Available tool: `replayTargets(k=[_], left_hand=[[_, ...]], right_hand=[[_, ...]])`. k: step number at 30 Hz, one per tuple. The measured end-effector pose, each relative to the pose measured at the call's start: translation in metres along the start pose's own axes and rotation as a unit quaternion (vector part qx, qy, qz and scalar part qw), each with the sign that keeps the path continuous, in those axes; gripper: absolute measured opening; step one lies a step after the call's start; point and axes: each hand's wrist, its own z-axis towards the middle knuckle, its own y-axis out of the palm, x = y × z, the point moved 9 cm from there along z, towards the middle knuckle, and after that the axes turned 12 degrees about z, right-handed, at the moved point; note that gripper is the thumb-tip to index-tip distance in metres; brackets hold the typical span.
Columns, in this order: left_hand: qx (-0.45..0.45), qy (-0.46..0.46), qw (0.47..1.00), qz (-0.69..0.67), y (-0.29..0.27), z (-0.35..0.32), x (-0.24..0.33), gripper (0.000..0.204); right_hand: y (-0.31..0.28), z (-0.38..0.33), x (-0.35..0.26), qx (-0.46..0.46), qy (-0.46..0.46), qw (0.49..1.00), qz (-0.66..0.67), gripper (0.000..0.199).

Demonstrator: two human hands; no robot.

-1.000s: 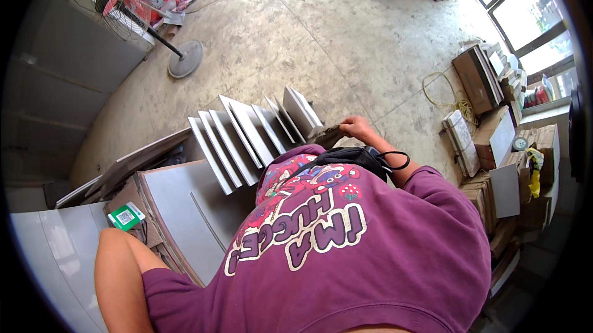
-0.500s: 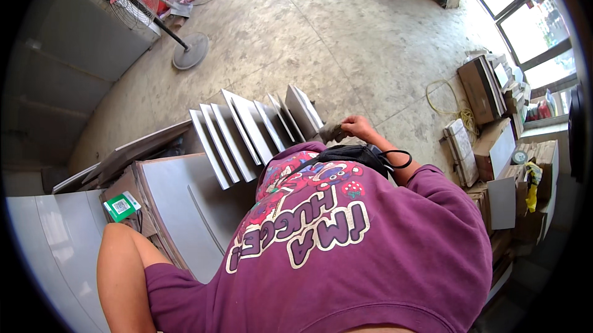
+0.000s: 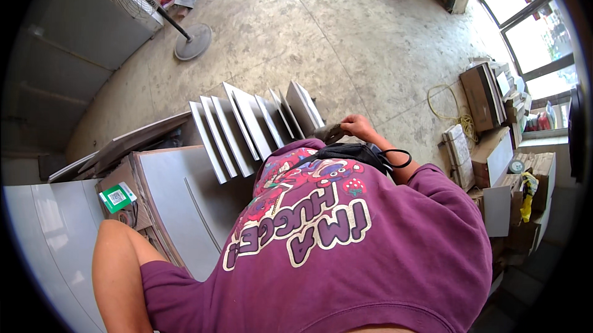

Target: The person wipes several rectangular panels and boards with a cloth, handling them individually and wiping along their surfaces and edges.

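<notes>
A dark grey-brown thing (image 3: 328, 132), perhaps a cloth, is at the right end of the row of white boards (image 3: 256, 126); whether it touches the last board, I cannot tell. The right hand (image 3: 357, 125) has its fingers closed on the thing's right end, just beside the row; the left hand is out of view, so its grip cannot be told; the left arm (image 3: 120, 259) bends at the elbow, nearer than the row and to its left. The boards stand on edge, leaning slightly, with gaps between most of them.

A black pouch (image 3: 355, 155) sits on the purple shirt (image 3: 395, 259), right of the row and nearer; left of the row and nearer are a large grey panel (image 3: 179, 191) and a small green card (image 3: 117, 198). Beyond the row spreads the concrete floor (image 3: 296, 30); on it, beyond the row to the left, stands a fan (image 3: 193, 41); well to the right of the row lie a coiled yellow cord (image 3: 464, 124) and a brown box (image 3: 479, 95), near the window (image 3: 538, 35).
</notes>
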Motion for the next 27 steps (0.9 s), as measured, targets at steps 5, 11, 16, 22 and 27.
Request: replayTargets(k=[5,11,16,22,27], left_hand=[[0.0,-0.004,1.0,0.003,-0.003,-0.002,0.001,0.015],[0.0,-0.003,1.0,0.003,-0.004,-0.007,0.001,0.015],[-0.001,-0.004,1.0,-0.001,-0.006,-0.007,0.0,0.015],[-0.006,-0.003,1.0,0.002,-0.005,-0.004,0.001,0.014],[-0.005,0.0,1.0,-0.001,-0.005,-0.003,0.002,0.014]], right_hand=[[0.002,0.001,0.002,-0.006,-0.001,1.0,-0.013,0.018],[0.004,0.006,0.013,-0.005,0.004,1.0,-0.013,0.02],[0.008,0.002,0.005,-0.011,0.01,1.0,-0.028,0.02],[0.01,0.004,0.012,-0.014,0.007,1.0,-0.014,0.02],[0.006,0.005,0.014,0.003,0.006,1.0,-0.02,0.018]])
